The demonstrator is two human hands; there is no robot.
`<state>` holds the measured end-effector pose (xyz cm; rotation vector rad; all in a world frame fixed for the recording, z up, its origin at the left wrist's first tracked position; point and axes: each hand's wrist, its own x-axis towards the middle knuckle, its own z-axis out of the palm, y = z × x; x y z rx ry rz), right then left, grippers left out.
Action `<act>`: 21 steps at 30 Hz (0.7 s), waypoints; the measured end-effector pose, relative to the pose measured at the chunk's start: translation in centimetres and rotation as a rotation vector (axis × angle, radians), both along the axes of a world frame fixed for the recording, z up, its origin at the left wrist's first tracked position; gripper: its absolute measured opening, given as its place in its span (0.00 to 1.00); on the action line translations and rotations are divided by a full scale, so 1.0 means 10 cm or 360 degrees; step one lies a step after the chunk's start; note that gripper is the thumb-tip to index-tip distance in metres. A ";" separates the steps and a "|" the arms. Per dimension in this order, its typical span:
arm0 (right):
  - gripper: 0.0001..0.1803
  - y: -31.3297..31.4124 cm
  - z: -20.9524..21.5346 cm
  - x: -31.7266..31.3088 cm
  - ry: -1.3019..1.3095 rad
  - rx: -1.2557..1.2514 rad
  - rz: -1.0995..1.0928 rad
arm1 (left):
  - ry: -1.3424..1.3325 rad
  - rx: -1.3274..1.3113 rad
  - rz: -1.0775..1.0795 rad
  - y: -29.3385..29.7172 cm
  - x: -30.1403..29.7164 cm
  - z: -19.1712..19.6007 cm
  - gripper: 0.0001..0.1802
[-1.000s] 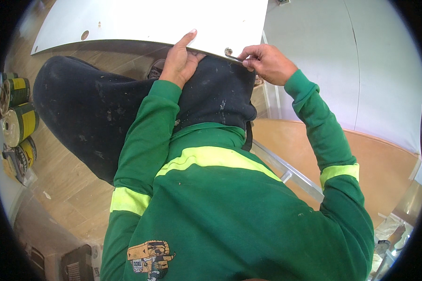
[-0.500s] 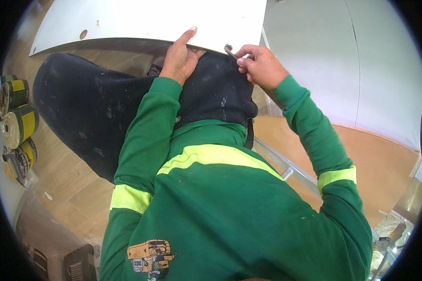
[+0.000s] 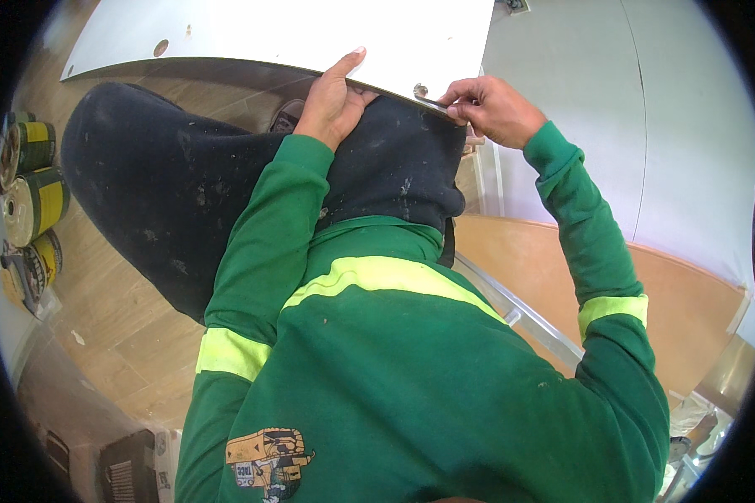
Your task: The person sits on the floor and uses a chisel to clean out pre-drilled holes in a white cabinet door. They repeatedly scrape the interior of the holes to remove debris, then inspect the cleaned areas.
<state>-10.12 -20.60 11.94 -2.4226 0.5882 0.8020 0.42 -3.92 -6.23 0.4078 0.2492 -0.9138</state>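
Observation:
A white panel (image 3: pixel 268 32) with round holes along its near edge rests over my dark-trousered knee (image 3: pixel 386 159). My left hand (image 3: pixel 335 105) grips that edge, thumb on the top face and fingers underneath. Pinched between the thumb and fingers of my right hand (image 3: pixel 497 111) is a thin, dark metal tool (image 3: pixel 430 101), its exact kind too small to tell. The tool's tip points at a ragged-rimmed hole (image 3: pixel 420 90) near the panel's right corner; I cannot tell whether it touches the hole's wall.
Several round cans (image 3: pixel 38 205) with yellow and dark labels line the left side of the wood-look floor (image 3: pixel 134 344). A metal rail (image 3: pixel 528 321) and an orange-brown board (image 3: pixel 671 302) lie to my right, before a pale wall panel (image 3: pixel 688 126). A dark crate (image 3: pixel 130 469) stands lower left.
The tool now lies flatter, as my right hand has turned and shifted right. In the picture, the panel and my left hand sit slightly further right.

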 end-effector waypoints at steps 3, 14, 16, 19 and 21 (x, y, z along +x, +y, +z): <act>0.09 0.03 0.00 -0.02 -0.0060 -0.0037 0.0044 | 0.0003 0.0018 0.0003 -0.02 -0.01 0.00 0.26; 0.11 0.19 -0.30 -0.18 -0.0304 -0.0283 -0.0171 | -0.0027 0.0069 0.0004 -0.05 -0.05 0.00 0.25; 0.10 0.22 -0.32 -0.20 -0.0288 -0.0129 -0.0356 | -0.0029 0.0070 0.0005 -0.06 -0.03 -0.03 0.25; 0.09 0.25 -0.29 -0.21 -0.0245 0.0187 -0.0706 | -0.0037 0.0030 -0.0010 -0.05 -0.02 -0.05 0.25; 0.08 0.27 -0.24 -0.20 -0.0216 0.0338 -0.0857 | -0.0055 0.0043 0.0002 -0.05 -0.03 -0.04 0.26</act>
